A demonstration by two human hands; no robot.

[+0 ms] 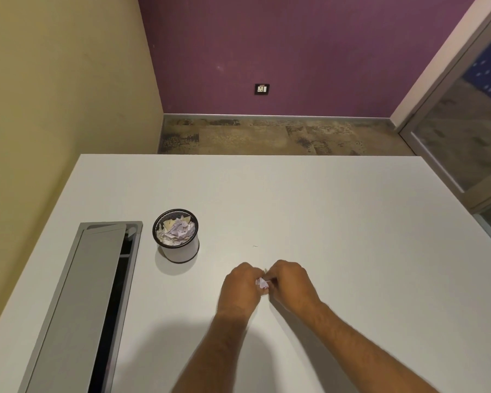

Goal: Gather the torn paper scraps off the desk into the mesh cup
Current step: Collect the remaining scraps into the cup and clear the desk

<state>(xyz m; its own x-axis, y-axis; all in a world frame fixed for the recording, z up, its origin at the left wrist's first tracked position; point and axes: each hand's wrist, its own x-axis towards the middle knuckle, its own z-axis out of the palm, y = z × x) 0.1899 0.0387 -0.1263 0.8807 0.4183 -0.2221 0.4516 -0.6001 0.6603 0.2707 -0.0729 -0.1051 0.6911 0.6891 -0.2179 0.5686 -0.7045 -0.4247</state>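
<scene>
While the mesh cup [176, 235] already brims with paper, both hands, left hand [243, 287] and right hand [291, 283], pinch the last scraps [262, 282] between their fingertips. Only a tiny fleck [255, 246] lies beyond the fingers; the job looks nearly finished.

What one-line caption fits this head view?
Both hands, left hand and right hand, bunch paper scraps above the white desk, right of the scrap-filled mesh cup.

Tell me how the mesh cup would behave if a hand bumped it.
The mesh cup probably slides rather than tips: it looks squat and wide-based. It likely is light, holding only paper scraps, so a nudge may shift it across the smooth desk.
</scene>
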